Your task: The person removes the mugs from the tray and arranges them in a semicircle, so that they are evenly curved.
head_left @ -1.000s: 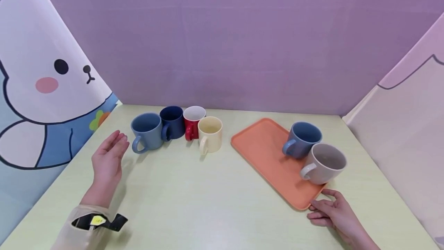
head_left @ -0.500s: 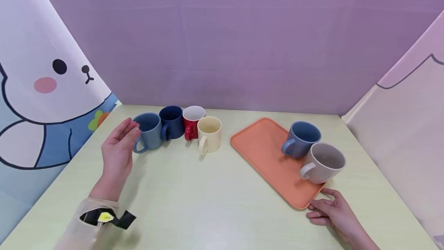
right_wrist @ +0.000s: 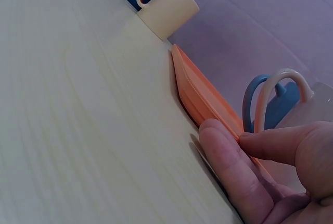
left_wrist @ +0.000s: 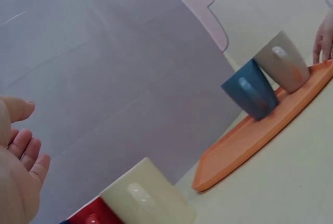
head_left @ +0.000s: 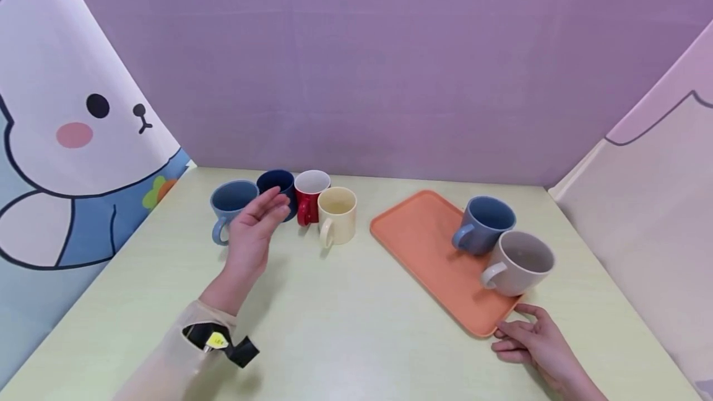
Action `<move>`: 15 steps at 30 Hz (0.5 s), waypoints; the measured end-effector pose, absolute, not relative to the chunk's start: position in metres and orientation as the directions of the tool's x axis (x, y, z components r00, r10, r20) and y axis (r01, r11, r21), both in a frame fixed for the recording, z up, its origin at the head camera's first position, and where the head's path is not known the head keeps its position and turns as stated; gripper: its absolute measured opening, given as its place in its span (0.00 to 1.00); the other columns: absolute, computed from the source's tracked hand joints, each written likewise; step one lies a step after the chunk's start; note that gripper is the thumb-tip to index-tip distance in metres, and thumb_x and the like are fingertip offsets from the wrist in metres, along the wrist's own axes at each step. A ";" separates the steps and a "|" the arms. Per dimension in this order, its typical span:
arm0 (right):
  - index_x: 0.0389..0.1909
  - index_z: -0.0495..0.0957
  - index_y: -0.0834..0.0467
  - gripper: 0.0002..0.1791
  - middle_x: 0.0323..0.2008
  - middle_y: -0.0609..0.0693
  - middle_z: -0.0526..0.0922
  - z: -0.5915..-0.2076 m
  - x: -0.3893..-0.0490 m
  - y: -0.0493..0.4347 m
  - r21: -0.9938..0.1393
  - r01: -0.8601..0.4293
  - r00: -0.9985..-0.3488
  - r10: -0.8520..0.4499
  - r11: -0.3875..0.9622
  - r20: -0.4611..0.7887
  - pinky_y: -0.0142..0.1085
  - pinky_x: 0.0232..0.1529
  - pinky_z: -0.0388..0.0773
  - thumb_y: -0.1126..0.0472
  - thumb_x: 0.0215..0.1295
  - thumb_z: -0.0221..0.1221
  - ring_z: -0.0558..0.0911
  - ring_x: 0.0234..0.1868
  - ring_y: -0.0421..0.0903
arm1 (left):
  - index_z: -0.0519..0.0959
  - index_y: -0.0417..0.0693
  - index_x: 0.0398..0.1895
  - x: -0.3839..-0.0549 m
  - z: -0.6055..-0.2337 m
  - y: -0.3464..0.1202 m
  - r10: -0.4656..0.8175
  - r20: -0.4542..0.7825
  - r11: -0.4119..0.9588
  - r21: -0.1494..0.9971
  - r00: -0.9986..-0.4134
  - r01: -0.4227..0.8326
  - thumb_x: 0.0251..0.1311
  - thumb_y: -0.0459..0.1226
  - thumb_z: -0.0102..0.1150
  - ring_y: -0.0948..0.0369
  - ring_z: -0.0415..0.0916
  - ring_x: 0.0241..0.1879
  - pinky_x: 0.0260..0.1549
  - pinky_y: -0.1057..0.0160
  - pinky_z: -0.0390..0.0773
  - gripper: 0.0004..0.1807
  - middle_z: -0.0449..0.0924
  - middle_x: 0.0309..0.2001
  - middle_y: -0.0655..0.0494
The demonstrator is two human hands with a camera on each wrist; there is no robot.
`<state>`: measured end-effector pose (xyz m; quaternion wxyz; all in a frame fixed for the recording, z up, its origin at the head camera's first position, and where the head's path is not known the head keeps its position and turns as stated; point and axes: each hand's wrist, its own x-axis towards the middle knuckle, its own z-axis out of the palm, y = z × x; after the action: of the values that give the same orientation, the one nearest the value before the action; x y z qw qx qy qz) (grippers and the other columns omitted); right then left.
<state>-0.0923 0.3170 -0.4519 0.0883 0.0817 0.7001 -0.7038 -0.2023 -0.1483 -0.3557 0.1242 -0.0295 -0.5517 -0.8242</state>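
Observation:
In the head view my left hand [head_left: 249, 237] hovers above the table, fingers loosely bent and holding nothing. It partly covers a grey-blue mug [head_left: 228, 200] and a navy mug [head_left: 276, 178]. Beside these stand a red mug [head_left: 309, 202] with a white inside and a cream mug [head_left: 342, 221]. On the right, my right hand [head_left: 531, 339] pinches the near corner of an orange tray [head_left: 429, 252], thumb on the rim [right_wrist: 240, 136] in the right wrist view. A blue mug [head_left: 483, 228] and a light grey mug [head_left: 518, 271] stand upright at the tray's right side.
A pale wood-grain table [head_left: 356, 333] lies under everything. Behind it hangs a purple cloth [head_left: 379, 79]. Printed panels flank the sides, with a cartoon animal [head_left: 72, 172] on the left one. The tray lies at a slant, its far end close to the cream mug.
My left hand has moved rightward, from left of the grey-blue mug to in front of it and the navy mug. The right hand, tray and mugs have stayed in place.

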 end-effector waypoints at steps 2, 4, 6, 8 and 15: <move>0.62 0.36 0.71 0.34 0.31 0.56 0.85 -0.452 -0.092 0.317 -0.973 0.232 -0.973 -0.005 -0.006 -0.232 0.41 0.32 0.86 0.73 0.72 0.52 0.87 0.28 0.48 | 0.73 0.34 0.65 -0.204 -0.358 -0.141 -0.153 0.183 -0.328 0.918 -0.971 0.224 0.66 0.22 0.56 0.67 0.80 0.48 0.54 0.69 0.77 0.24 0.85 0.42 0.64; 0.62 0.37 0.71 0.33 0.31 0.56 0.85 -0.453 -0.092 0.317 -0.974 0.224 -0.975 -0.001 -0.008 -0.224 0.41 0.31 0.86 0.74 0.71 0.52 0.87 0.28 0.48 | 0.71 0.31 0.65 -0.206 -0.361 -0.132 -0.133 0.191 -0.311 0.924 -0.973 0.223 0.65 0.22 0.56 0.67 0.80 0.48 0.54 0.69 0.77 0.24 0.85 0.42 0.64; 0.62 0.37 0.71 0.33 0.31 0.56 0.85 -0.453 -0.092 0.317 -0.975 0.221 -0.975 -0.001 -0.010 -0.221 0.41 0.31 0.86 0.74 0.71 0.52 0.87 0.28 0.48 | 0.69 0.28 0.65 -0.207 -0.365 -0.124 -0.102 0.199 -0.307 0.926 -0.975 0.221 0.65 0.21 0.55 0.66 0.80 0.48 0.54 0.68 0.77 0.24 0.85 0.43 0.62; 0.62 0.37 0.71 0.33 0.31 0.57 0.85 -0.453 -0.092 0.316 -0.975 0.223 -0.975 0.000 -0.009 -0.223 0.41 0.31 0.86 0.74 0.71 0.52 0.87 0.28 0.48 | 0.68 0.26 0.65 -0.206 -0.369 -0.115 -0.070 0.203 -0.309 0.927 -0.977 0.214 0.65 0.19 0.54 0.65 0.81 0.47 0.53 0.68 0.78 0.24 0.84 0.44 0.59; 0.63 0.37 0.71 0.33 0.32 0.58 0.85 -0.451 -0.091 0.314 -0.967 0.253 -0.968 0.013 0.013 -0.253 0.42 0.32 0.87 0.73 0.72 0.51 0.87 0.29 0.49 | 0.70 0.26 0.63 -0.207 -0.383 -0.085 0.032 0.175 -0.289 0.944 -0.984 0.158 0.63 0.20 0.56 0.64 0.82 0.43 0.51 0.67 0.80 0.24 0.84 0.46 0.50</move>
<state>-0.0913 0.3144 -0.4509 0.0862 0.0939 0.7064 -0.6962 -0.2066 -0.0845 -0.3826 0.0394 -0.0802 -0.5948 -0.7989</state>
